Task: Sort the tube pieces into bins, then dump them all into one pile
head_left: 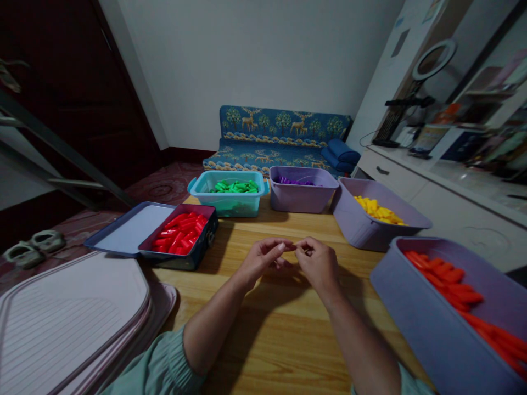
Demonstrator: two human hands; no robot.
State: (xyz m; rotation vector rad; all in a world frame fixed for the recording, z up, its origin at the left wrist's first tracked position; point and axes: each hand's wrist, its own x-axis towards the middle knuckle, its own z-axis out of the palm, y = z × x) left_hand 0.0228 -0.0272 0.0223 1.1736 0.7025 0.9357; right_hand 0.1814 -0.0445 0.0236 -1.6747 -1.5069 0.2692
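Note:
Above the middle of the wooden table (288, 345), my left hand (260, 260) and my right hand (319, 262) meet at the fingertips. Thumb and forefinger are pinched together on each hand; whatever lies between them is too small or too hidden to make out. Around them stand a dark hinged box (201, 241) with red plastic pieces (179, 233), a turquoise bin (230, 206) with green pieces (236, 187), and three purple bins. These hold purple pieces (294, 181), yellow pieces (379, 211) and orange-red pieces (448, 280).
Pale pink folded panels (74, 312) lie at the left edge of the table. A blue patterned sofa (280, 129) stands behind it, and a white cabinet (411, 186) at the right. Metal ladder legs (69, 148) and slippers (33, 247) are at the left.

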